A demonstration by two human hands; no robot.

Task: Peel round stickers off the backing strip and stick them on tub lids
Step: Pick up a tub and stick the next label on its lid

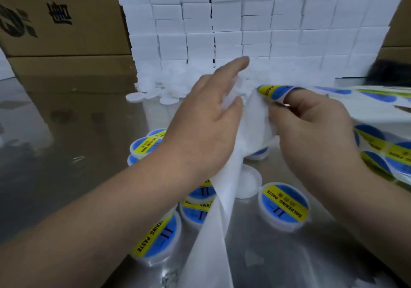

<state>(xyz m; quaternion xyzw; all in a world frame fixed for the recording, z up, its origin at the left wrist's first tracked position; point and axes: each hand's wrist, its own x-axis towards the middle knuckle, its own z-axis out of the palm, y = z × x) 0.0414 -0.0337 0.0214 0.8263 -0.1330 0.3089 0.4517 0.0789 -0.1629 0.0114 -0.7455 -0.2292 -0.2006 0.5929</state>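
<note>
My left hand grips the white backing strip, which hangs down from both hands toward the bottom edge; its index finger points away. My right hand pinches a round blue and yellow sticker at the top of the strip, its edge lifted off. More stickers on the strip trail off to the right. Below the hands stand white tubs with stickered lids, one at the right and one at the lower left. A tub with a bare white lid sits just under my hands.
A heap of loose white lids lies at the back of the shiny metal table. Behind it rises a wall of small white boxes. Large cardboard cartons stand at the left. Further stickered tubs cluster left of my wrist.
</note>
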